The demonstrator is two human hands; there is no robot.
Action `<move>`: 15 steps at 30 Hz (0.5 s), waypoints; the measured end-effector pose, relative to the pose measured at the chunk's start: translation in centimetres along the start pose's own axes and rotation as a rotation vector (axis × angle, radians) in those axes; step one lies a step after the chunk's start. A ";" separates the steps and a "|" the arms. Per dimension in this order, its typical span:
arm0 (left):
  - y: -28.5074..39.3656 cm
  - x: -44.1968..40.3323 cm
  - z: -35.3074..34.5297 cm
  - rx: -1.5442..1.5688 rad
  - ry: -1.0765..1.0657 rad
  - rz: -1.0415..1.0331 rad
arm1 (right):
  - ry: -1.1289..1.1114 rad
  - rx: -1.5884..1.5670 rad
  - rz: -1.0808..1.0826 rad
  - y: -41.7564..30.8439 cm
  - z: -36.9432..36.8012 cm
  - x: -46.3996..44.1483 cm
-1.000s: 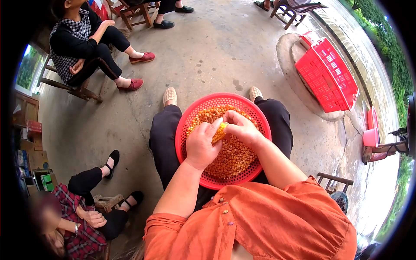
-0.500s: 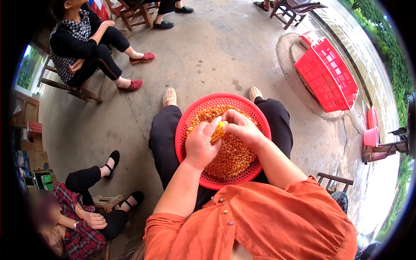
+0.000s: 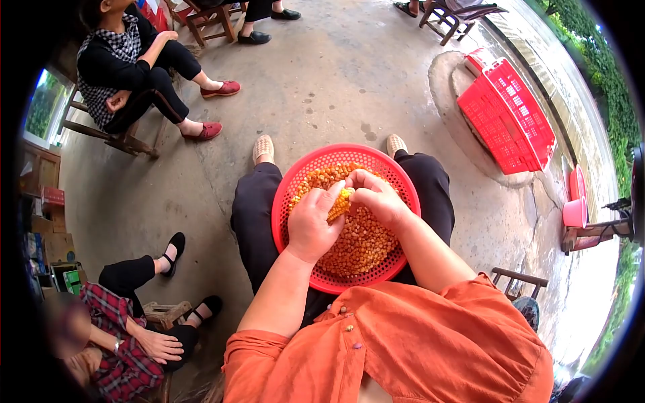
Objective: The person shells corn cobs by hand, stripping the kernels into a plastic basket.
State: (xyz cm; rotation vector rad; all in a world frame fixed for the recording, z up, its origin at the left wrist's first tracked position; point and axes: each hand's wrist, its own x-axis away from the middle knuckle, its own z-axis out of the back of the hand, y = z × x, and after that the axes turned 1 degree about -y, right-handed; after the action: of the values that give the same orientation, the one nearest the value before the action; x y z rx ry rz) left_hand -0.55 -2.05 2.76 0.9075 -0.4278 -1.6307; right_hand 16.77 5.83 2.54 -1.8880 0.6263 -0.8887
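Note:
A round red perforated basket (image 3: 281, 201) rests on my lap between my knees. Loose orange corn kernels (image 3: 359, 245) lie heaped inside it. Above the heap, my left hand (image 3: 312, 221) is closed around a yellow corn cob (image 3: 340, 205), its thumb along the upper side. My right hand (image 3: 377, 201) bends over the far end of the same cob, fingers curled and pressed against it. Part of the cob is hidden by my fingers.
A person in a checked top (image 3: 111, 74) sits on a chair at upper left. Another person in a plaid shirt (image 3: 121, 316) sits at lower left. A large red plastic crate (image 3: 504, 114) stands at right, with a pink basin (image 3: 576, 213) beyond it.
Both my hands stay almost in place on the corn cob, with only slight finger movement. The person at lower left has shifted their hands a little to the right.

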 end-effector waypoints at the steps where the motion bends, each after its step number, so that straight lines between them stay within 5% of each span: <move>1: 0.0 0.0 0.0 -0.011 -0.003 -0.006 | 0.002 0.006 -0.010 0.0 0.1 0.0; 15: 0.0 -0.1 0.0 -0.097 -0.010 -0.121 | -0.003 -0.062 -0.056 0.6 0.4 -0.1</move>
State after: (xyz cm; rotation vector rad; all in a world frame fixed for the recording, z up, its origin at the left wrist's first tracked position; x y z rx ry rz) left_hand -0.57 -1.93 2.82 0.8661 -0.3030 -1.7515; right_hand 17.00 5.86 1.81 -1.9702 0.6080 -0.9119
